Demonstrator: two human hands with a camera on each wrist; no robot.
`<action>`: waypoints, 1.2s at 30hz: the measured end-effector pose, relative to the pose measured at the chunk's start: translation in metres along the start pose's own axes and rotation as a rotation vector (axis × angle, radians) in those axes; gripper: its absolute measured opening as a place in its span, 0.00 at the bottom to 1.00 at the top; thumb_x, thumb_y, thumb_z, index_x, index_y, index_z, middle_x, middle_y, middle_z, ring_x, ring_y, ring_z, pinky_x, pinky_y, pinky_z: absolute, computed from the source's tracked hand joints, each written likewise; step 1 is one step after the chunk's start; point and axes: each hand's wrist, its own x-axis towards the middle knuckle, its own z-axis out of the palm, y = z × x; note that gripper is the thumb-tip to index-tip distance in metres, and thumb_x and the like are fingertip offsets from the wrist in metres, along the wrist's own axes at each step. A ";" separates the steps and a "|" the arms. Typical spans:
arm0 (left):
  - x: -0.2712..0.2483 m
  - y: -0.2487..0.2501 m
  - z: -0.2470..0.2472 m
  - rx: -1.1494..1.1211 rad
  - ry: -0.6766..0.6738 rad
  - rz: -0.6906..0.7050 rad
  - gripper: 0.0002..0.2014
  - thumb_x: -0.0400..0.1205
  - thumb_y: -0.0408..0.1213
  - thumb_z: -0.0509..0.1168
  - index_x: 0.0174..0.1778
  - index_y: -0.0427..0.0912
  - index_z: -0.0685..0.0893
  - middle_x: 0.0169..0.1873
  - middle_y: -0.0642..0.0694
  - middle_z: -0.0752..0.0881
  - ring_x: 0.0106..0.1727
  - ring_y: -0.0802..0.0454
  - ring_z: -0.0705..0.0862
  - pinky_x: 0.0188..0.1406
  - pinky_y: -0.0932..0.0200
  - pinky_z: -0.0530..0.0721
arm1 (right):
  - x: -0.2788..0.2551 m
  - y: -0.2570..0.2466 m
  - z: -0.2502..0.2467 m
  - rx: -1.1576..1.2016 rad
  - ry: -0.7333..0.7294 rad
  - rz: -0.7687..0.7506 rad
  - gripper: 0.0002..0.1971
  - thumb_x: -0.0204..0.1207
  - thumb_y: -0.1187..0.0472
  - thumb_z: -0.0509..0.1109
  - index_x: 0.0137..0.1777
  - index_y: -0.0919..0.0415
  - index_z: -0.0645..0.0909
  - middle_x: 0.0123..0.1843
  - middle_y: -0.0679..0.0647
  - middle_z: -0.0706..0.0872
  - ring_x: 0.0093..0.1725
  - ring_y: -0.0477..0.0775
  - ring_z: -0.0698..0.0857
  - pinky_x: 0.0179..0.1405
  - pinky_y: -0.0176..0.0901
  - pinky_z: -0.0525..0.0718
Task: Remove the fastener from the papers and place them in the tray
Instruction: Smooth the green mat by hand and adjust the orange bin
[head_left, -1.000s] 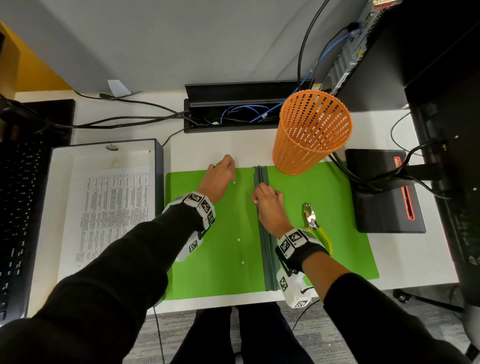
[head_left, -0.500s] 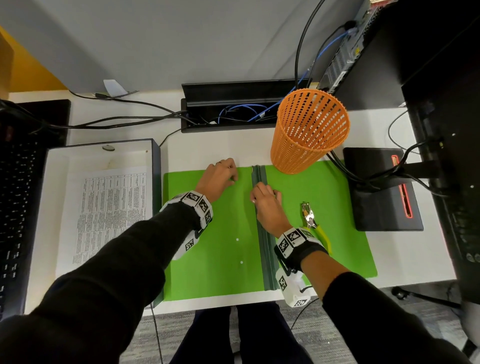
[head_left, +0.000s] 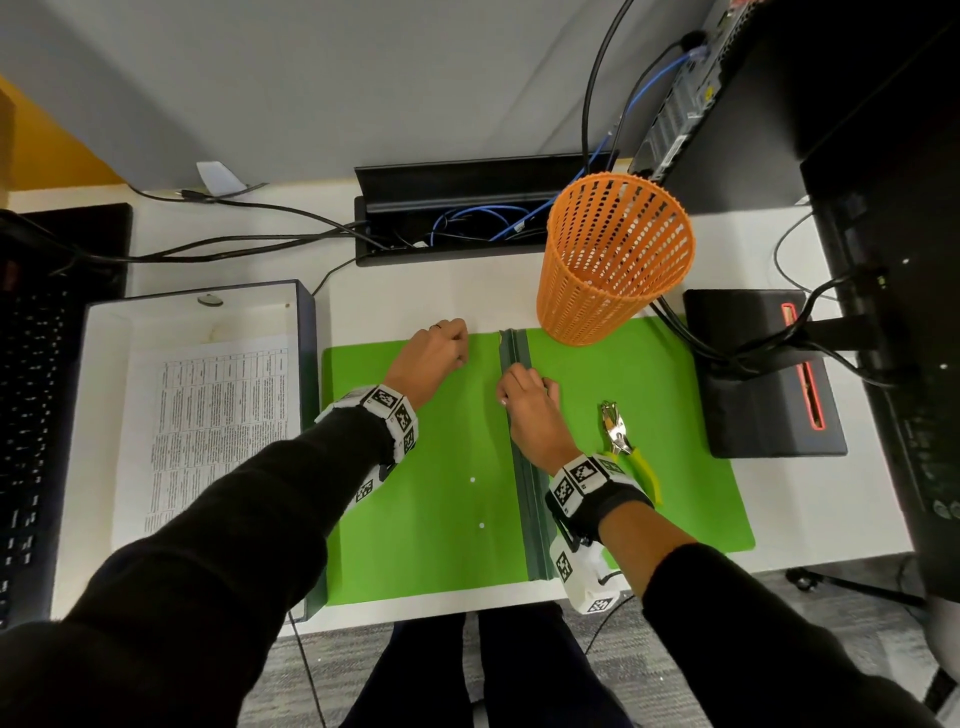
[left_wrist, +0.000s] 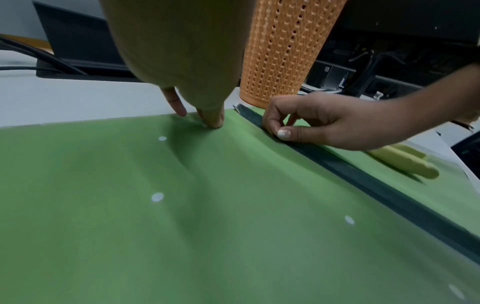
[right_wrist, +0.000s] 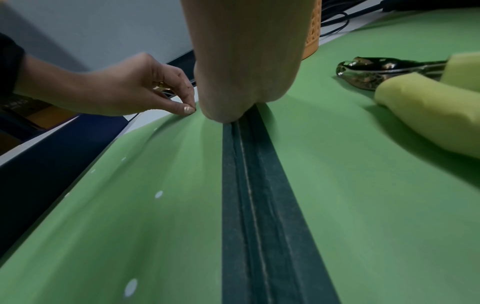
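Judged closing up: left hand (head_left: 434, 358) pinches the green card folder's (head_left: 441, 493) far edge; right hand (head_left: 530, 410) pinches its dark spine strip (head_left: 532, 514). Next, fold shut.

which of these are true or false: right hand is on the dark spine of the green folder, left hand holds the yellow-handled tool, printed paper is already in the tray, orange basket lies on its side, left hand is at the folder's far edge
1. The right hand is on the dark spine of the green folder. True: its fingertips press there.
2. The left hand holds the yellow-handled tool. False: the tool lies on the folder beside the right wrist, untouched.
3. Printed paper is already in the tray. True.
4. The orange basket lies on its side. False: it stands upright at the folder's far right corner.
5. The left hand is at the folder's far edge. True.
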 end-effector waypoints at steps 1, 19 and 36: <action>0.000 0.000 0.001 0.030 0.004 0.011 0.02 0.78 0.26 0.68 0.44 0.33 0.85 0.49 0.40 0.82 0.46 0.43 0.81 0.43 0.50 0.80 | 0.000 0.000 0.000 0.000 -0.001 -0.001 0.19 0.62 0.84 0.59 0.43 0.60 0.74 0.49 0.54 0.77 0.53 0.54 0.74 0.46 0.39 0.53; -0.005 -0.008 -0.001 0.260 -0.166 0.157 0.21 0.65 0.07 0.58 0.49 0.28 0.81 0.51 0.32 0.79 0.53 0.38 0.78 0.51 0.49 0.80 | -0.001 0.000 -0.003 -0.004 -0.013 -0.014 0.18 0.62 0.83 0.60 0.45 0.61 0.74 0.52 0.55 0.77 0.55 0.55 0.74 0.51 0.42 0.60; 0.012 0.007 -0.079 -0.277 0.029 0.026 0.09 0.85 0.25 0.52 0.52 0.27 0.78 0.55 0.32 0.77 0.55 0.39 0.74 0.59 0.47 0.74 | 0.018 -0.033 -0.049 0.073 0.074 -0.162 0.22 0.58 0.87 0.59 0.47 0.63 0.72 0.51 0.58 0.74 0.44 0.56 0.73 0.40 0.40 0.62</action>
